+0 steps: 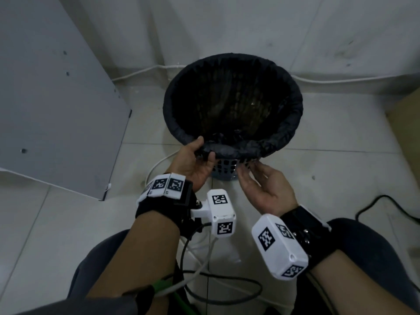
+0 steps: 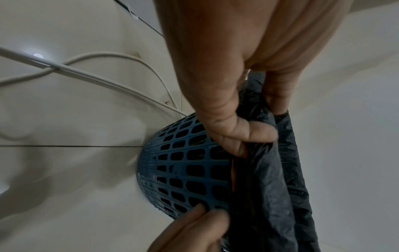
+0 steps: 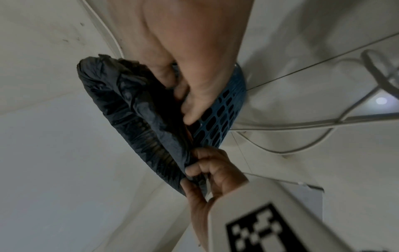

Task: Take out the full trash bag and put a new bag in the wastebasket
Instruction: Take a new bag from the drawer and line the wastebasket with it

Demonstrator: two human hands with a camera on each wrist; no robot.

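A blue mesh wastebasket [image 1: 227, 170] stands on the tiled floor near the wall, lined with a black trash bag [image 1: 293, 114] whose hem is folded over the rim. Its inside is dark and the contents are hard to make out. My left hand [image 1: 201, 153] pinches a bunched fold of the bag at the near left of the rim, thumb on top; the left wrist view shows the same pinch [image 2: 254, 119] against the mesh [image 2: 183, 170]. My right hand [image 1: 250, 169] touches the mesh wall [image 3: 218, 119] with its fingertips [image 3: 190, 117], just under the bag's hem [image 3: 121, 102].
A grey cabinet panel [image 1: 56, 98] stands at the left. White cables run along the wall foot [image 1: 141, 71] and beside the basket [image 1: 156, 167]. A black cable [image 1: 375, 201] lies at the right, and a brown box edge [image 1: 406, 114] beyond it. My knees frame the bottom.
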